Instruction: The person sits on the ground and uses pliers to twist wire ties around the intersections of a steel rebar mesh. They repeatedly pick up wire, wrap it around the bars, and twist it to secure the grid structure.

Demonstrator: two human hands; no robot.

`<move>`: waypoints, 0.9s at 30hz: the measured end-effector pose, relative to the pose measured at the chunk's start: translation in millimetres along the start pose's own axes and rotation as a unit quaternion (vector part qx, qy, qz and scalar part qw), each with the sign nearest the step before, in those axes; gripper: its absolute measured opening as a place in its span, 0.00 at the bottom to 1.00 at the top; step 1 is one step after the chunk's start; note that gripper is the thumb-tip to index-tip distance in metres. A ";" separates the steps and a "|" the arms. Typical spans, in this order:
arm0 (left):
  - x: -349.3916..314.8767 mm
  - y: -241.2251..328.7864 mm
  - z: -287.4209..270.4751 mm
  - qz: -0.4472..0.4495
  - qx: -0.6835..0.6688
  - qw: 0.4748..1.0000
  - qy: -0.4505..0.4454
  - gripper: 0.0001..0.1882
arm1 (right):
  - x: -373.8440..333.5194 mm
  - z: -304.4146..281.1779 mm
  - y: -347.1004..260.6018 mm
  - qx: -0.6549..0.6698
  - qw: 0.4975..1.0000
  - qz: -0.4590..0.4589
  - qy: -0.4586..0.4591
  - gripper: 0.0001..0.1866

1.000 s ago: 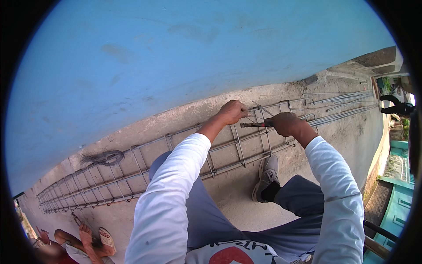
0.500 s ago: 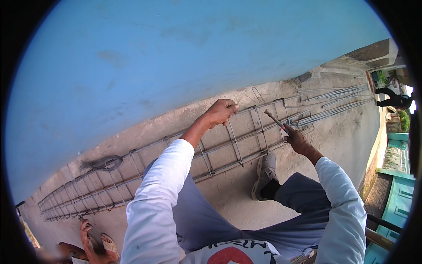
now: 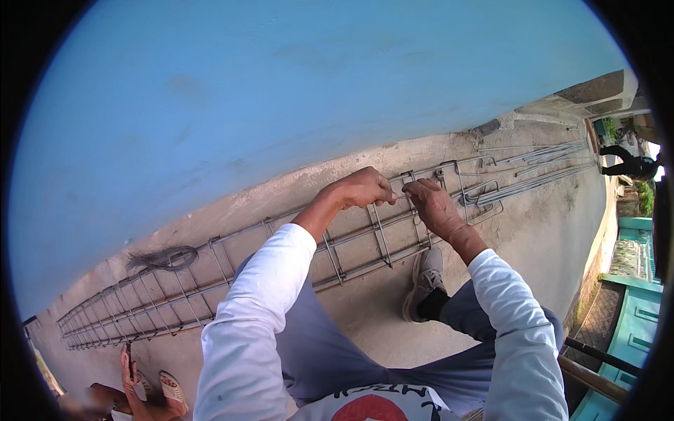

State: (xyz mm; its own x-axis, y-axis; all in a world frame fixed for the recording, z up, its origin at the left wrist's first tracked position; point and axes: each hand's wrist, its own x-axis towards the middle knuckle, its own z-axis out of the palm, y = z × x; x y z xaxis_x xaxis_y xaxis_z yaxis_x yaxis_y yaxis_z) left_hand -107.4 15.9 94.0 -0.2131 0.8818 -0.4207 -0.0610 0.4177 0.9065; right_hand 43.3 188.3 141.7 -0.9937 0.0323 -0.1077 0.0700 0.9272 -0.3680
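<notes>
Over the far edge of a long steel rebar cage (image 3: 382,238), my two hands come together. My left hand (image 3: 364,188) is closed, thumb and fingers pinched; what it holds is too small to make out. Close beside it, my right hand (image 3: 437,209) pinches with its fingertips near the left ones. A pair of pincers (image 3: 440,173) sticks up past the right hand's knuckles, its handles mostly hidden in the palm. The cage has long bars crossed by bent stirrups and lies along the foot of a blue wall.
A coil of thin dark wire (image 3: 165,258) rests on the cage's left part. Loose steel rods (image 3: 540,165) lie to the right. The blue wall (image 3: 281,105) bounds the far side. A co-worker's hand (image 3: 128,365) touches the cage at lower left. Another person (image 3: 628,163) stands far right.
My right hand has moved left and away from me, to beside my left hand, and the pincers have turned upright in it. My left hand has shifted slightly right.
</notes>
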 end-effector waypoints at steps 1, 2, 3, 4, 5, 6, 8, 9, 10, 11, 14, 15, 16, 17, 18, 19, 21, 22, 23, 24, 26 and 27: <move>-4.8 1.3 -7.1 -0.014 0.016 1.000 -0.010 0.13 | -0.2 7.6 -2.2 0.032 0.999 0.008 -0.010 0.09; -6.3 -5.2 -12.4 0.004 0.017 1.000 -0.004 0.14 | -2.5 17.0 -6.0 0.064 0.998 0.016 -0.020 0.08; -8.7 -8.3 -20.7 -0.009 0.016 1.000 -0.014 0.16 | -2.6 24.8 -12.5 0.095 0.995 0.023 -0.027 0.08; -10.5 -7.8 -27.4 -0.021 0.015 0.999 -0.024 0.17 | -2.1 34.8 -17.9 0.087 0.996 0.015 -0.001 0.08; -11.9 -7.0 -31.2 -0.031 0.014 0.999 -0.035 0.19 | -3.9 42.1 -22.2 0.161 0.983 0.084 -0.024 0.09; -14.7 -5.9 -32.7 -0.041 -0.039 0.998 -0.011 0.21 | -3.3 49.4 -29.8 0.236 0.959 0.152 -0.048 0.10; -12.4 8.2 -26.9 -0.049 -0.142 0.988 0.023 0.24 | -15.1 69.0 -16.0 0.398 0.895 0.203 -0.008 0.16; -16.6 4.6 -30.5 -0.030 -0.167 0.985 0.034 0.24 | -16.0 72.2 -24.1 0.454 0.864 0.215 0.012 0.15; -17.7 0.0 -35.5 -0.007 -0.190 0.981 0.043 0.25 | -14.8 72.9 -34.8 0.506 0.832 0.226 0.033 0.15; -18.4 -4.2 -39.5 0.016 -0.213 0.975 0.052 0.26 | -12.1 73.2 -44.8 0.556 0.795 0.236 0.055 0.15; -13.9 -10.6 -24.0 0.041 -0.159 0.986 0.004 0.26 | -13.2 72.8 -59.2 0.606 0.754 0.246 0.063 0.14; -13.1 -10.9 -19.9 0.044 -0.139 0.989 -0.012 0.26 | -12.0 70.8 -63.4 0.616 0.745 0.245 0.070 0.13; -11.5 -10.6 -17.1 0.034 -0.127 0.991 -0.037 0.31 | -11.4 69.3 -65.3 0.624 0.738 0.246 0.079 0.13; -11.8 -11.3 -10.4 0.034 -0.166 0.985 -0.018 0.33 | -11.3 68.1 -68.9 0.635 0.725 0.246 0.105 0.13; -12.0 -10.6 -0.1 0.034 -0.206 0.978 -0.001 0.35 | -12.5 67.2 -71.0 0.644 0.712 0.248 0.132 0.13; -11.8 -9.7 7.5 0.035 -0.246 0.969 0.016 0.37 | -12.4 66.5 -71.8 0.652 0.698 0.249 0.158 0.13; -13.5 -9.5 15.1 -0.009 -0.276 0.961 -0.016 0.41 | -9.4 70.4 -63.3 0.617 0.715 0.238 0.228 0.11; -15.4 -9.6 21.4 -0.014 -0.291 0.956 -0.027 0.42 | -9.2 67.7 -59.5 0.589 0.727 0.247 0.251 0.11; -16.1 -9.1 26.1 -0.019 -0.306 0.951 -0.038 0.42 | -9.3 64.7 -55.4 0.561 0.738 0.256 0.273 0.10; -17.7 -9.6 28.4 0.006 -0.304 0.949 -0.080 0.38 | -10.0 62.1 -54.4 0.587 0.720 0.253 0.270 0.10; -15.1 -8.0 25.2 0.014 -0.244 0.967 -0.078 0.32 | -10.2 59.7 -55.0 0.642 0.676 0.259 0.253 0.11; -14.0 -5.0 23.0 0.017 -0.213 0.974 -0.078 0.30 | -10.8 58.7 -54.0 0.668 0.652 0.262 0.245 0.12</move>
State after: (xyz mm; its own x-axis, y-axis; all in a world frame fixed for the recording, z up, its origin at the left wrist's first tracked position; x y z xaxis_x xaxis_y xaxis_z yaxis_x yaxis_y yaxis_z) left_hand -81.8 6.6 94.6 -0.0738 0.9299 -0.3603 -0.4631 0.2880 0.8382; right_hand 55.4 115.9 108.5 -0.6883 0.6333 -0.3538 0.1002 -0.4000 -0.9110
